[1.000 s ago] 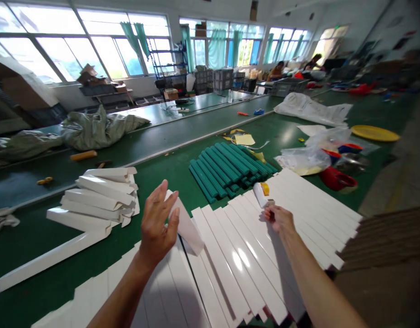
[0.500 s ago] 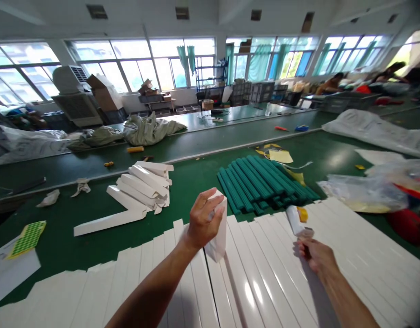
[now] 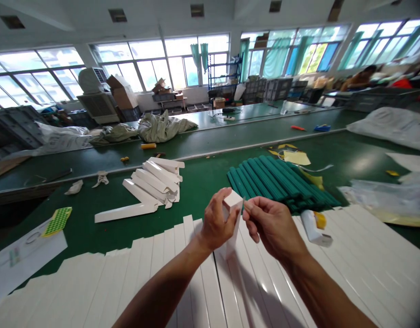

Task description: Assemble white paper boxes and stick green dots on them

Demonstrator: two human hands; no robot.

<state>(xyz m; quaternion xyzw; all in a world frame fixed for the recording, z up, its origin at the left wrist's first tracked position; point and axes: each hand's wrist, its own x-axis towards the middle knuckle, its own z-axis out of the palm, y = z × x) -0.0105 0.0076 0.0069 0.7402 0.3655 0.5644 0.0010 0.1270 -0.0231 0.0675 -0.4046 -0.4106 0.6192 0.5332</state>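
My left hand (image 3: 218, 221) is wrapped round the upper end of a white box (image 3: 233, 200), which stands upright over a row of flat white boxes (image 3: 155, 264). Close to the box's right edge, my right hand (image 3: 269, 221) pinches a small, thin clear piece that looks like tape (image 3: 243, 205). A white tape dispenser with a yellow roll (image 3: 314, 228) lies on the flat boxes, right of my right hand. Behind my hands is a pile of green ribbed rods (image 3: 274, 180).
Several folded white boxes (image 3: 151, 182) lie on the green table (image 3: 203, 177), back left. A green checked sheet (image 3: 58, 222) is at far left. Plastic bags (image 3: 390, 198) lie at right. A person (image 3: 360, 78) is in the right background.
My right hand has moved left from the tape dispenser to the white box's top edge. The view has turned slightly left. My left hand still grips the box.
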